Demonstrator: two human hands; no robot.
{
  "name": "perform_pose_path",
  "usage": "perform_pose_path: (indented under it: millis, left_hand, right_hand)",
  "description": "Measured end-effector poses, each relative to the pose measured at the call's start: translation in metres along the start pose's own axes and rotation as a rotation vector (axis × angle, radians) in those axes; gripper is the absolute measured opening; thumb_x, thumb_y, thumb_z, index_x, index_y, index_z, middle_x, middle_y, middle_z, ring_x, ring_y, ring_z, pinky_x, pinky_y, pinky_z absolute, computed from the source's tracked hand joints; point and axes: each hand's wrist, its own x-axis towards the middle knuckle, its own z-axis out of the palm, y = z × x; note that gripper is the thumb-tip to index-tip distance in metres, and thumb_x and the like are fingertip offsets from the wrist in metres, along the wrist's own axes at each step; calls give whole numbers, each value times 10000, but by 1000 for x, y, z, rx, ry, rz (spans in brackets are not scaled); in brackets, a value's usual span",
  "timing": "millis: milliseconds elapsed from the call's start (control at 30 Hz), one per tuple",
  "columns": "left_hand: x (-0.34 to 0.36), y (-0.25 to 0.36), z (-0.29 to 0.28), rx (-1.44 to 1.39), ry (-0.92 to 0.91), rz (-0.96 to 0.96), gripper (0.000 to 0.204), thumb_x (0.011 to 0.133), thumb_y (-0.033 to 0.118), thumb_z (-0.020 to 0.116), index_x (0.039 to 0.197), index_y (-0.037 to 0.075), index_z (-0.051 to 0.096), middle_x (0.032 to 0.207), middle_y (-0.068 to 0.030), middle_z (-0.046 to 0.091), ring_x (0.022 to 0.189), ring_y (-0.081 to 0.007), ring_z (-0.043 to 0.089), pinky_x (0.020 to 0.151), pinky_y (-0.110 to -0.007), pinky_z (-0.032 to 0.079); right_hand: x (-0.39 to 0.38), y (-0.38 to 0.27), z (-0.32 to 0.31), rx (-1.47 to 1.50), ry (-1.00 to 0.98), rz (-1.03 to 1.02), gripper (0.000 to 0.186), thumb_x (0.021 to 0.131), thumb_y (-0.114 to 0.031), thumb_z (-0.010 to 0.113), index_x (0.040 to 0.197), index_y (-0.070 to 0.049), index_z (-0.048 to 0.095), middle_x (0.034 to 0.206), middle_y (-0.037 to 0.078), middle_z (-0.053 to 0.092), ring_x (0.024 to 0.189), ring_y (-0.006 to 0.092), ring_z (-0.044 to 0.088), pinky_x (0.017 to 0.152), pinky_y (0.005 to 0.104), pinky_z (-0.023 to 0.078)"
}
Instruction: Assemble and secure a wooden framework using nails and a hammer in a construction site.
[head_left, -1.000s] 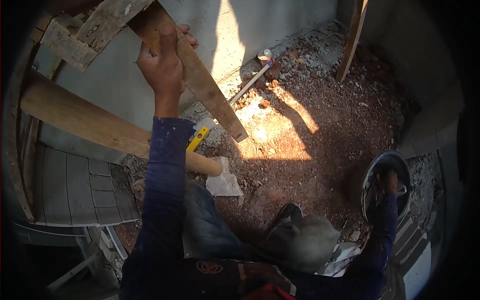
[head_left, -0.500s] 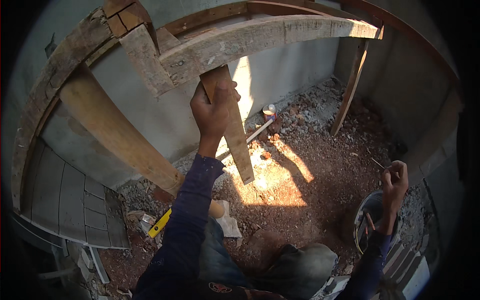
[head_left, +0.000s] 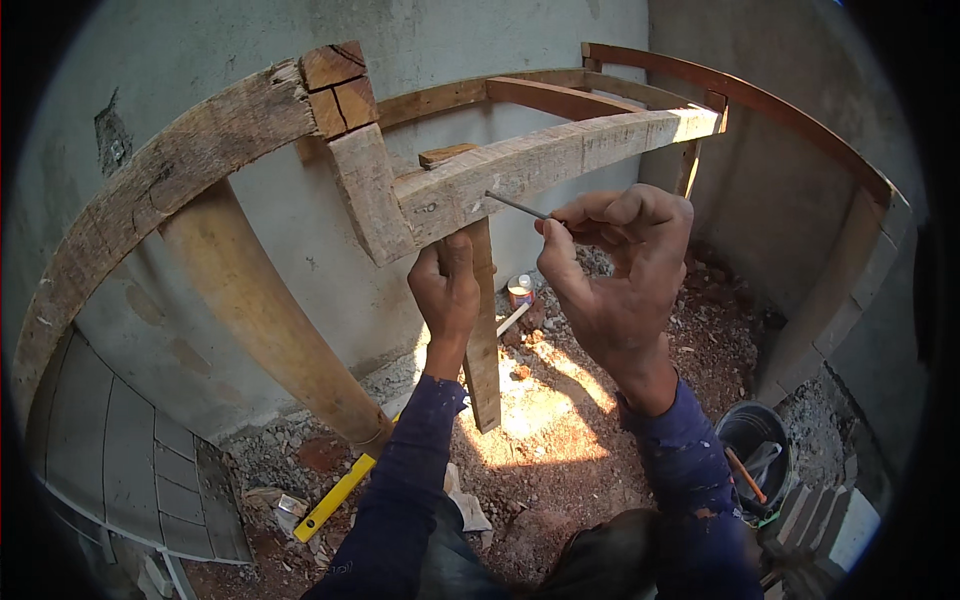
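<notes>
My left hand (head_left: 448, 300) is closed around an upright wooden board (head_left: 484, 350), just below a weathered timber beam (head_left: 570, 148). The board stands behind the beam, and its top end shows above it. Between the thumb and fingers of my right hand (head_left: 625, 280) is a long thin nail (head_left: 520, 208). Its point meets the front face of the beam, above my left hand. Where the left fingers wrap behind the board, they are hidden.
A round wooden post (head_left: 270, 310) leans under the frame at left. Below lie a yellow spirit level (head_left: 338, 495), rubble and a small can (head_left: 521, 290) beside a pale stick (head_left: 513, 318). A black bucket (head_left: 732, 420) holding tools stands at right, near stacked tiles (head_left: 815, 525).
My right hand has come up from beside the bucket, bringing the nail to the beam. The board, still in my left hand, now stands more upright behind the beam.
</notes>
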Motion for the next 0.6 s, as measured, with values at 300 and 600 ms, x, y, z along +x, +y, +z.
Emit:
perform_pose_path:
  millis: [300,600]
  left_hand:
    - [3,5,-7,155,23,186,521,963,455,593,968,-65,622,755,-86,646,614,-141,634,562,-292,518]
    - [-16,1,1,102,-6,126,568,986,529,509,994,-28,623,780,-6,545,747,-96,472,699,-264,418]
  right_hand:
    - [-4,-4,18,5,7,49,436,820,115,665,1085,-19,346,946,124,608,880,188,687,788,286,591]
    - [-8,7,25,34,100,84,196,816,-16,749,948,11,607,865,109,699,773,159,713,704,275,603]
